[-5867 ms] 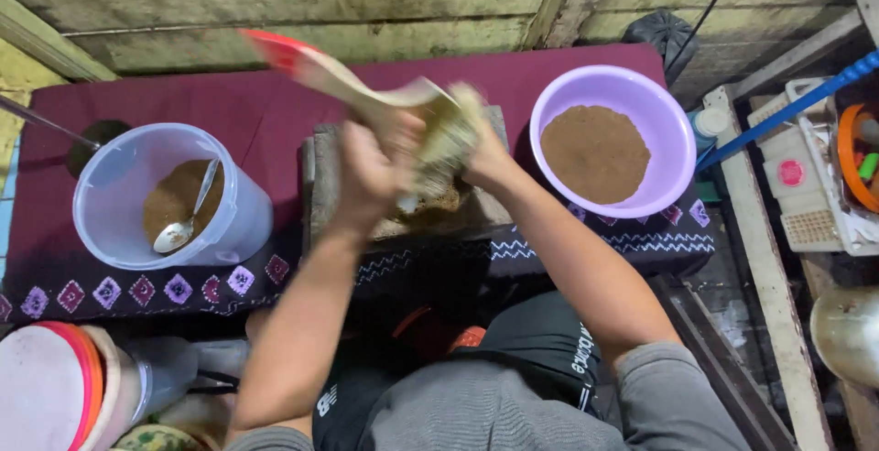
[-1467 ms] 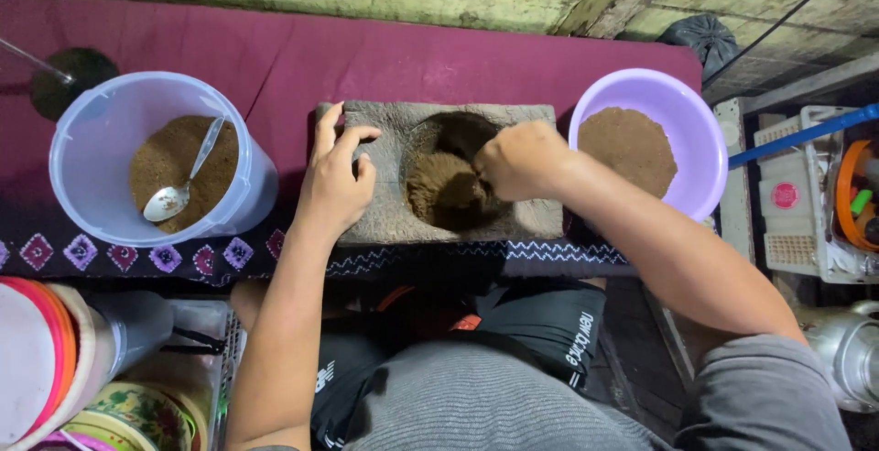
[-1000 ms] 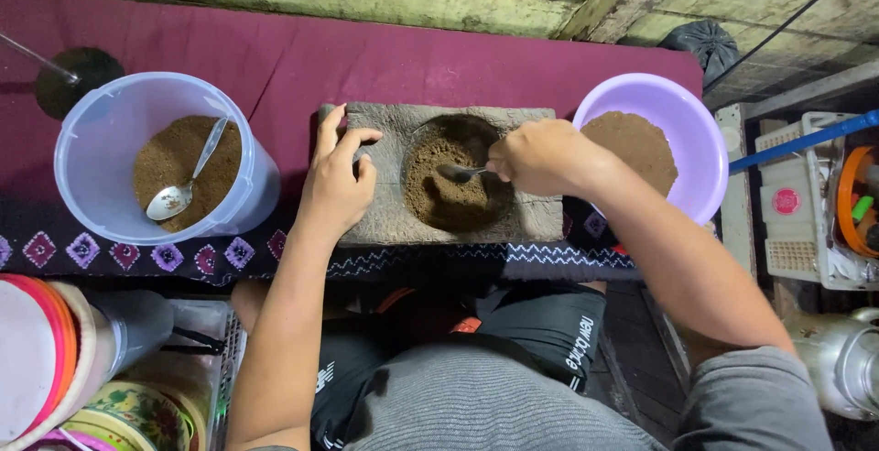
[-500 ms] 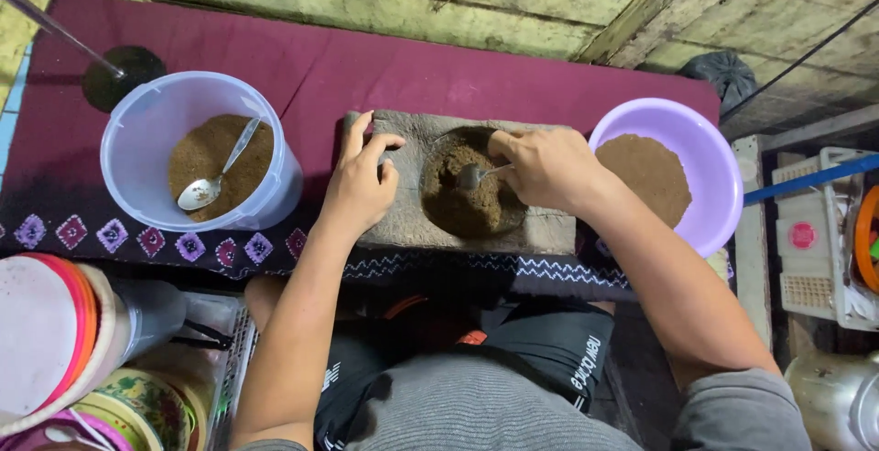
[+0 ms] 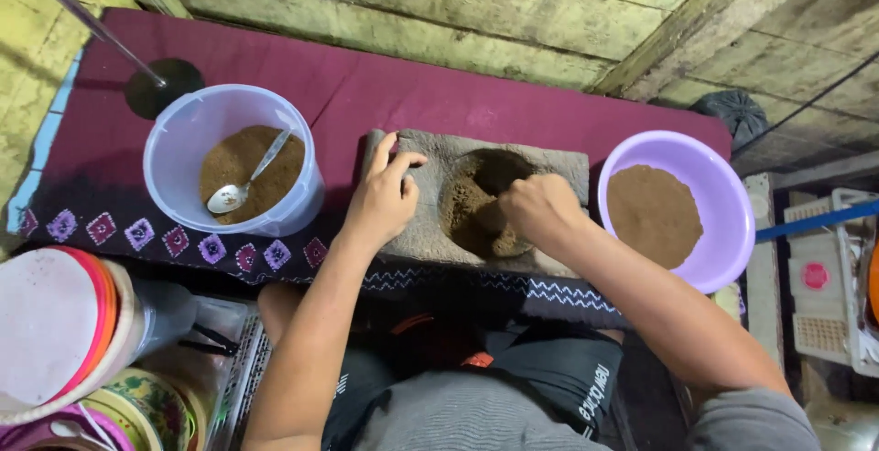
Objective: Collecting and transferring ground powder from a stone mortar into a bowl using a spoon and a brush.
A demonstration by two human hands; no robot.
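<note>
Centre of frame: a grey rectangular stone block (image 5: 430, 222) with a round hollow holding brown powder (image 5: 472, 213), on a maroon-clothed table (image 5: 366, 94). Left hand (image 5: 383, 196) lies flat and open on the block; right hand (image 5: 540, 211), curled over the hollow, grip contents not discernible. Left: clear plastic bucket (image 5: 174, 172) with brown powder and a metal spoon (image 5: 245, 176). Right: lilac plastic bowl (image 5: 723, 222) of brown powder.
</note>
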